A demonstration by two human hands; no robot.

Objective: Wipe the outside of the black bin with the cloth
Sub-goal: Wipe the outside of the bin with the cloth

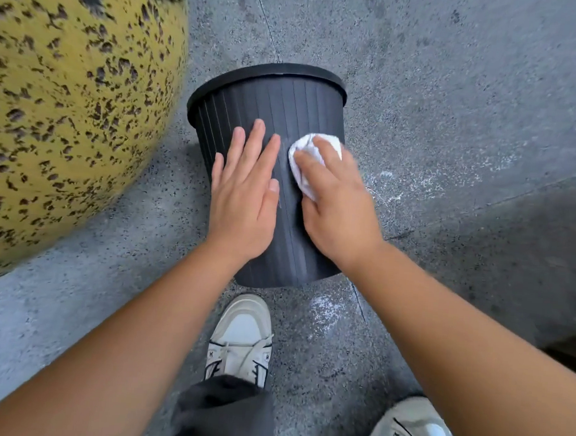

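A black ribbed bin [286, 106] lies tipped on the grey floor, its rim pointing away from me and its base toward my feet. My left hand [244, 195] rests flat on the bin's side, fingers spread, holding nothing. My right hand [334, 207] presses a crumpled white cloth [309, 158] against the side of the bin, just right of my left hand. The cloth pokes out beyond my fingertips. The bin's inside and its underside are hidden.
A large yellow speckled rounded object [71, 103] bulges in from the left, close to the bin's rim. My white sneakers [240, 339] stand on the speckled grey floor [455, 110] just behind the bin's base. Pale dusty marks lie to the bin's right.
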